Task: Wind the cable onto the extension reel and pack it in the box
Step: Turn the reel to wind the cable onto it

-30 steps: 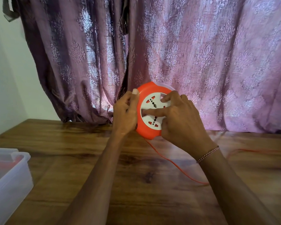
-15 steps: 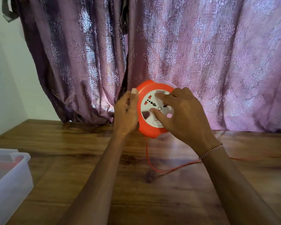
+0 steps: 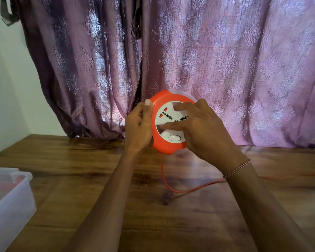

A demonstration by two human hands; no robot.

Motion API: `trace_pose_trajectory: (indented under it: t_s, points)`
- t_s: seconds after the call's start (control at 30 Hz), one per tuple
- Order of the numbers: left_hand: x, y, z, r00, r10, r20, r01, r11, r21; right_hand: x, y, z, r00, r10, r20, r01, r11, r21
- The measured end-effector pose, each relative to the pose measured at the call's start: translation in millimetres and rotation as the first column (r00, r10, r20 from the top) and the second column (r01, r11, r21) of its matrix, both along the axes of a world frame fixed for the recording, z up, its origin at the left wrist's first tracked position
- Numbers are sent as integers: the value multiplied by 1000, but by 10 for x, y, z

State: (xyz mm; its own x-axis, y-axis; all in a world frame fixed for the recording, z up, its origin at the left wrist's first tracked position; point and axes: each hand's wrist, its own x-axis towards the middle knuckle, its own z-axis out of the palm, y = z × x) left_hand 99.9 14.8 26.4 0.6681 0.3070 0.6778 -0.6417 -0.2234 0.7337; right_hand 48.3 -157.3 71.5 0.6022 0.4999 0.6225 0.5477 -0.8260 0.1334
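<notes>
An orange extension reel (image 3: 164,146) with a white socket face is held upright above the wooden table (image 3: 116,224), facing me. My left hand (image 3: 139,127) grips its left rim, thumb up along the edge. My right hand (image 3: 202,130) lies over the white face, fingers pressed into it. An orange cable (image 3: 173,189) drops from the reel's underside, loops on the table and runs off to the right behind my right forearm. A clear plastic box (image 3: 9,202) stands at the table's left edge, with something red inside.
A purple patterned curtain (image 3: 207,60) hangs close behind the reel along the table's far edge. A pale wall (image 3: 5,88) is on the left. Bare tabletop lies between my forearms and the box.
My right hand has turned the white face round; the sockets and oval button sit at new angles. The cable loop on the table has pulled in closer under the reel.
</notes>
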Motion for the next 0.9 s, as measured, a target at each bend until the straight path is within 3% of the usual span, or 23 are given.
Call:
trace_pose_trajectory:
  t_s: [0.3,0.53,0.67,0.8,0.9]
  points:
    - [-8,0,-1,1000,27,5,-27,998,49,-19,24,-67,996,-89,22,87,995,53]
    - [-6,-28,20,999,10,31,-10,1000,11,33,105,-103,987,-152,44,127,927,353]
    - [0,-16,2,999,29,29,-30,999,16,26,99,-96,987,-142,70,116,950,292]
    - [-5,-3,-7,1000,14,15,-14,1000,12,54,6,-36,991,79,105,-103,964,244]
    - [0,17,-14,1000,14,-2,-14,1000,8,52,-16,-34,988,150,-26,-147,985,96]
